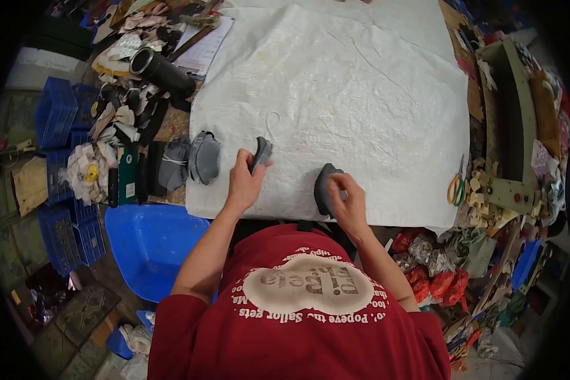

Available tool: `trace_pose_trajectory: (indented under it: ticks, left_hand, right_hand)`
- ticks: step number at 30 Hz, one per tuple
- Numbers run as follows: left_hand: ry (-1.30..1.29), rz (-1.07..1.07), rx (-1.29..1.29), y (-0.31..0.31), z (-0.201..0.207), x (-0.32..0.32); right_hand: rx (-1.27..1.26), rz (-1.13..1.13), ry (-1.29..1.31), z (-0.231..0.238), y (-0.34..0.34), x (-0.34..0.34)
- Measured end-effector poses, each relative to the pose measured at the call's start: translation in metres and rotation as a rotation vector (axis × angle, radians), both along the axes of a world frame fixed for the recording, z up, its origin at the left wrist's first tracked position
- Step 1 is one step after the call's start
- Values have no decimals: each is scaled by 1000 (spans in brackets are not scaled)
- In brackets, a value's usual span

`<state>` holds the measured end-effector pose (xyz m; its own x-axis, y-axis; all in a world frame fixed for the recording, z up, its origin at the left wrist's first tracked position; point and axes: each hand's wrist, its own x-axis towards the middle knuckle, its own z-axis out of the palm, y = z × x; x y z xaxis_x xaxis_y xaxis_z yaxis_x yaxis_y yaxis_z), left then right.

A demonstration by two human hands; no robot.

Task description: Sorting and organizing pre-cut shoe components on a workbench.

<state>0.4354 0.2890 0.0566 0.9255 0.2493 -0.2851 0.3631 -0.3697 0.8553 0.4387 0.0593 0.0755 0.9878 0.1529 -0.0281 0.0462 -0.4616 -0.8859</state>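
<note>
My left hand [244, 183] is closed round a small bunch of dark grey curved pieces [261, 154], held just above the white-covered table. To the right, near the table's front edge, my right hand [348, 201] has its fingers curled onto another dark grey curved piece or stack [324, 189]; the fingertips are partly hidden. A thin pale string loop [272, 120] lies beyond my left hand. Left of that hand stands a stack of grey curved pieces [205, 158]. Beside it is a grey bundle [173, 164] tied with white string.
Scissors [455, 190] with yellow and green handles lie at the table's right edge, near small wooden blocks [481, 199]. A black tube [161, 71] and scraps crowd the left side. A blue plastic chair [147, 253] and blue crates [58, 114] stand to the left.
</note>
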Motion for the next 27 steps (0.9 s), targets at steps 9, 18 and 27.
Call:
trace_pose_trajectory:
  ticks: [9, 18, 27]
  left_hand:
    - [-290, -294, -48, -50, 33, -4]
    - [-276, -399, -20, -57, 35, -4]
    - [-240, -393, -69, -61, 37, -7]
  right_hand:
    - [356, 97, 476, 25, 38, 16]
    - [252, 202, 441, 26, 31, 21]
    - [315, 205, 560, 23, 26, 22]
